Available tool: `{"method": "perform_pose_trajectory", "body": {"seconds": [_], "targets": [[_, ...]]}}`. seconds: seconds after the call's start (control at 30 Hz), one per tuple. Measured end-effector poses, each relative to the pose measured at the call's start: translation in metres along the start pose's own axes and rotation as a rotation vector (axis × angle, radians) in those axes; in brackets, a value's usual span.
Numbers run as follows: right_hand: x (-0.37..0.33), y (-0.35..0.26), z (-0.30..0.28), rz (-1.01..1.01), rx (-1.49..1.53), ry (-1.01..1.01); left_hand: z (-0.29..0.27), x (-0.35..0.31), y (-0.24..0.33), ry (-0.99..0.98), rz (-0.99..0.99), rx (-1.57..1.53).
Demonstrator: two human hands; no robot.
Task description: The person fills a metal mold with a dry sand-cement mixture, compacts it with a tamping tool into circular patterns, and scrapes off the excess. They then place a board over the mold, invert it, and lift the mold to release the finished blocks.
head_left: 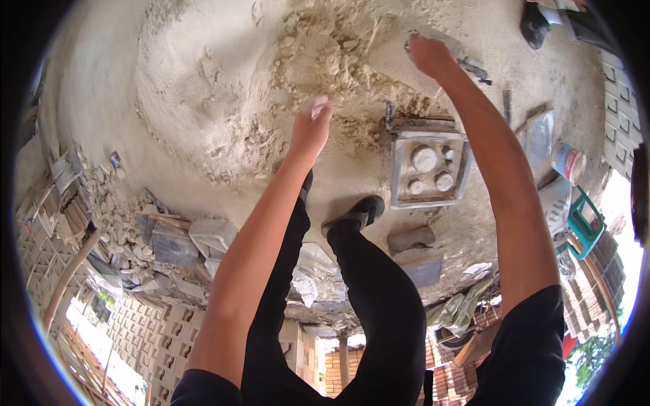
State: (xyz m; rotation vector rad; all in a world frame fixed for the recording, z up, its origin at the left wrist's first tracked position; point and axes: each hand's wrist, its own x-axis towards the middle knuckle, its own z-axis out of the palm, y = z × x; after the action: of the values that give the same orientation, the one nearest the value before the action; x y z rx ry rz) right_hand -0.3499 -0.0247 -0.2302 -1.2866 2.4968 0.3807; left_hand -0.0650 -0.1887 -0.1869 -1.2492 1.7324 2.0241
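My left hand (pixel 313 125) is closed above the edge of a loose heap of sandy powder (pixel 325 57). Pale dust or something whitish shows at its fingers; I cannot tell what, if anything, they hold. Farther off to the right, my right hand (pixel 431 57) is closed at a flat, greyish sheet-like piece (pixel 416 80), blurred by motion. A small dark bit shows at its fingertips, and what they grip is hidden. Between my forearms lies a square metal mould (pixel 396 172) with several round raised discs (pixel 424 159) inside. Its far edge touches the crumbled material.
A shoe (pixel 535 26) of another person stands at the far right. Grey slabs (pixel 539 137), a tub (pixel 569 162) and a green plastic piece (pixel 586 223) are on the right. Rubble (pixel 122 216) and broken slabs (pixel 172 242) lie left. My own shoe (pixel 369 210) is near the mould.
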Motion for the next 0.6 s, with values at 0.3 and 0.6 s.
{"method": "perform_pose_trajectory", "body": {"seconds": [0.3, 0.6], "targets": [[-0.116, -0.155, -0.096, 0.63, 1.182, 0.033, -0.038, -0.099, 0.041, 0.095, 0.002, 0.026], [-0.248, -0.366, 0.068, 1.1, 1.07, -0.061, -0.068, -0.076, -0.02, -0.131, 0.112, 0.208]]}}
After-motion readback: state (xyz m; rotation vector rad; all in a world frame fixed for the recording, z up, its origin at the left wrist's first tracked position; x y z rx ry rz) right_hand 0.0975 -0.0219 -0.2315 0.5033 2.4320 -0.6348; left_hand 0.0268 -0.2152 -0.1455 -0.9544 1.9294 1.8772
